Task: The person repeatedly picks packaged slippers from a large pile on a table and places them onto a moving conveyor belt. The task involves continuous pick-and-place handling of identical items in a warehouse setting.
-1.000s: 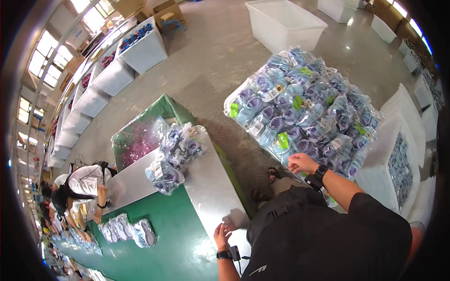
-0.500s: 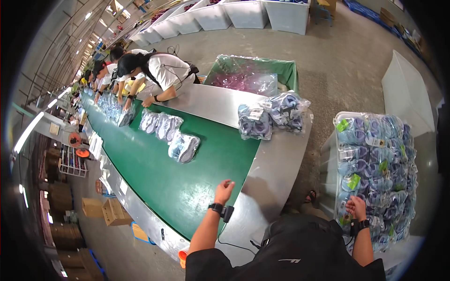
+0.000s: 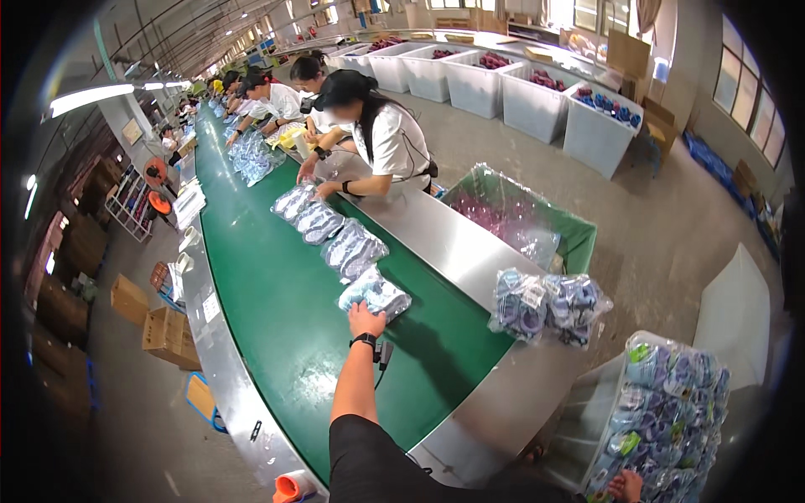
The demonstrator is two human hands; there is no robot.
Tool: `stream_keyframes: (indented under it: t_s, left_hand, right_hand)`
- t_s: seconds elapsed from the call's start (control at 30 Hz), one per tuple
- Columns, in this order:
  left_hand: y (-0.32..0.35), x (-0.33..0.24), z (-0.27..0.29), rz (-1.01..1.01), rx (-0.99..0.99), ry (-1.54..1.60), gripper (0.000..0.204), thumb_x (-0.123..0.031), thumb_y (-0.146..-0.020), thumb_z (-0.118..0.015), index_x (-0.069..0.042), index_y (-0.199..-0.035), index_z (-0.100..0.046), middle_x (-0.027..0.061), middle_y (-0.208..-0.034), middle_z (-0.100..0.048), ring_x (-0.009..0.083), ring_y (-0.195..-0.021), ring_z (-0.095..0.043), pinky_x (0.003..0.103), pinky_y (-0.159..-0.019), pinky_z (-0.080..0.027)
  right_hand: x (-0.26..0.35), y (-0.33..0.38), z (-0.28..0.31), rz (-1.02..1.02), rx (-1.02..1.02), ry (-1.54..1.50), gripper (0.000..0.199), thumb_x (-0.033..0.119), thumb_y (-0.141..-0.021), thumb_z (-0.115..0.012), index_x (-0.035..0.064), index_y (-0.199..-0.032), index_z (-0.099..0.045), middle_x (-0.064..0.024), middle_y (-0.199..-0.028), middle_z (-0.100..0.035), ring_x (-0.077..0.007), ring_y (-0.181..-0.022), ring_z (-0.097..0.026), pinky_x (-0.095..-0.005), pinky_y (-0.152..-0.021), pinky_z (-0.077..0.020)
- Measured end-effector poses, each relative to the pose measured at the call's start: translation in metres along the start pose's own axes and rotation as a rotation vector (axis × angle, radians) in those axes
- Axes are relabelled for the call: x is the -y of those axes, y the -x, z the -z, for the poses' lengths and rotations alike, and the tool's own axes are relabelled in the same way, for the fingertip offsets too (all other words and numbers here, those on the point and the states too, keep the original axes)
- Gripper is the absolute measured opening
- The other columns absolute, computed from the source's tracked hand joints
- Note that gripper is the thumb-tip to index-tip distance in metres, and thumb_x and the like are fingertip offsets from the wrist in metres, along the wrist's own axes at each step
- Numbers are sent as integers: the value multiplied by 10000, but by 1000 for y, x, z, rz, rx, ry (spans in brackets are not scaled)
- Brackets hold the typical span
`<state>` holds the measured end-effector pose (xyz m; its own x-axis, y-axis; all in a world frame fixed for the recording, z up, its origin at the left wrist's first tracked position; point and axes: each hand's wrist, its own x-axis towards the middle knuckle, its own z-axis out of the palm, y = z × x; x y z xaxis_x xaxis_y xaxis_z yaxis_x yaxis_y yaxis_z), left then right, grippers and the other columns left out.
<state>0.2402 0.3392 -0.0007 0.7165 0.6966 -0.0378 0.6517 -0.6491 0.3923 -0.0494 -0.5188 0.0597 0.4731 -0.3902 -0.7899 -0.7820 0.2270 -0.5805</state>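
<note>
My left hand (image 3: 366, 318) reaches out over the green belt, its fingers apart and touching the near edge of a clear bag of pale blue-grey shoes (image 3: 375, 293). More bagged shoes (image 3: 354, 248) lie in a row behind it, up to a co-worker's hands. My right hand (image 3: 625, 484) is low at the bottom edge, partly cut off, with its fingers curled and nothing visible in them. It is beside a white bin (image 3: 602, 436) stacked with bagged blue and purple shoes (image 3: 662, 411).
Two bags of purple-blue shoes (image 3: 549, 306) rest on the metal table edge (image 3: 470, 394). Beyond stands a green-lined bin (image 3: 579, 243) with clear plastic and pink items. Co-workers (image 3: 390, 142) line the belt's far side. An orange tube (image 3: 293, 486) sits at the near left.
My left hand has moved forward over the belt onto the nearest bag. My right hand has dropped toward the bottom edge. The view has tilted up, and a co-worker's hands are now at the row.
</note>
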Motion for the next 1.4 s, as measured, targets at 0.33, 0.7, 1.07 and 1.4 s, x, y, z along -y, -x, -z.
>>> stream_keyframes:
  t_s: [0.33,0.7,1.07,1.4]
  left_hand:
    - [120,-24,-52,-227,51,-12,941,-433,-832,-730,45,-1510,-285,213,-1582,-278,420,-1479,-212,468,-1200,-262]
    - [192,-18,-82,572,261,1839,1134,-717,-835,-631,-92,-1587,-57,182,-1623,-160,308,-1495,-218,508,-1188,-275]
    - [104,-9,-68,800,315,1826,558,-470,-824,-615,-98,-1235,-553,84,-1155,-621,255,-998,-603,432,-808,-527]
    - [244,-76,-2,325,563,1561,661,-482,-839,-615,4,-1281,-544,140,-1271,-609,296,-1136,-597,428,-995,-473]
  right_hand:
    - [-14,-40,19,65,30,179,214,282,-949,-637,129,-1079,-563,-107,-818,-645,-270,-686,-695,-436,-525,-581]
    - [26,3,-40,141,122,214,337,314,-975,-637,54,-1186,-593,-74,-908,-676,-186,-759,-691,-308,-619,-566]
    - [17,31,-59,295,150,91,266,257,-975,-628,23,-1103,-632,-39,-880,-668,-116,-737,-648,-261,-603,-539]
    - [13,61,-63,287,120,31,384,274,-976,-639,-5,-1238,-602,-47,-992,-689,-111,-811,-675,-261,-687,-547]
